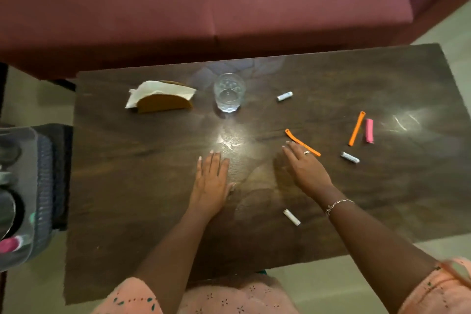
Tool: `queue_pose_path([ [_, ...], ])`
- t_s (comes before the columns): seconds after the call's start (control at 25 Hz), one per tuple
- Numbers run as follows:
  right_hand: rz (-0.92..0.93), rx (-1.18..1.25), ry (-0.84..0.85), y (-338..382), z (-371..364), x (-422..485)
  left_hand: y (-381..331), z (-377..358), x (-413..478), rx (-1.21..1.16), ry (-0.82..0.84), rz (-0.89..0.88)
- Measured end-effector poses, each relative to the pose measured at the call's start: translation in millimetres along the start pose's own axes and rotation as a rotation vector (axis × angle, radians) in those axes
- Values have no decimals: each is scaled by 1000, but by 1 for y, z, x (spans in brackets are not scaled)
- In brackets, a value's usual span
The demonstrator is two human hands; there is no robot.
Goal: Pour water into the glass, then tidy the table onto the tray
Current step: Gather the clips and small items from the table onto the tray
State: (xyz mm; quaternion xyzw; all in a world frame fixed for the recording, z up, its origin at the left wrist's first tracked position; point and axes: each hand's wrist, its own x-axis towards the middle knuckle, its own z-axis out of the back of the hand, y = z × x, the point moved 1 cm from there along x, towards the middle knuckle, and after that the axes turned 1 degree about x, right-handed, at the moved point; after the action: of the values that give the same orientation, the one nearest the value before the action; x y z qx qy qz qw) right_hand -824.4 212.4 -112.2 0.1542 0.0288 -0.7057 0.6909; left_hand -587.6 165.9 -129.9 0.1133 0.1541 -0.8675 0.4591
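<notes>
A clear glass [229, 92] stands toward the far side of the dark wooden table [127, 160]; I cannot tell whether there is water in it. My left hand [211, 181] lies flat on the table, fingers together, holding nothing. My right hand [304, 167] hovers flat over the near end of a bent orange strip [297, 140]. Another orange strip [356, 128] and a pink piece [369, 130] lie to the right. Small white tubes lie behind the glass's right side [285, 96], right of my right hand [350, 157] and near my right forearm [292, 217].
A brown napkin holder with white napkins [160, 98] stands left of the glass. A grey tray [43, 186] holding blurred items sits off the table's left edge. A maroon sofa [229, 7] runs behind the table.
</notes>
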Motion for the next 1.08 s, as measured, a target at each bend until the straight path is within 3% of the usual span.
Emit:
queue_pose_path([
  [0.12, -148, 65, 24, -48, -5, -29, -39, 2, 27, -6, 43, -114],
  [0.2, -155, 87, 57, -54, -10, -47, -63, 1, 49, 14, 70, -192],
  [0.32, -112, 122, 128, -42, -33, -70, -99, 1, 87, -18, 50, -263],
  [0.48, -189, 237, 362, -17, -71, -86, -141, -7, 124, 7, 43, -320],
  [0.68, -189, 243, 441, -7, -85, -78, -160, -20, 149, 78, 22, -336],
  [0.92, -213, 300, 391, 3, -93, -78, -165, -32, 156, 34, 50, -316],
  [1.08, -362, 403, 209, 1, -79, -73, -144, -29, 130, -178, 57, -163],
])
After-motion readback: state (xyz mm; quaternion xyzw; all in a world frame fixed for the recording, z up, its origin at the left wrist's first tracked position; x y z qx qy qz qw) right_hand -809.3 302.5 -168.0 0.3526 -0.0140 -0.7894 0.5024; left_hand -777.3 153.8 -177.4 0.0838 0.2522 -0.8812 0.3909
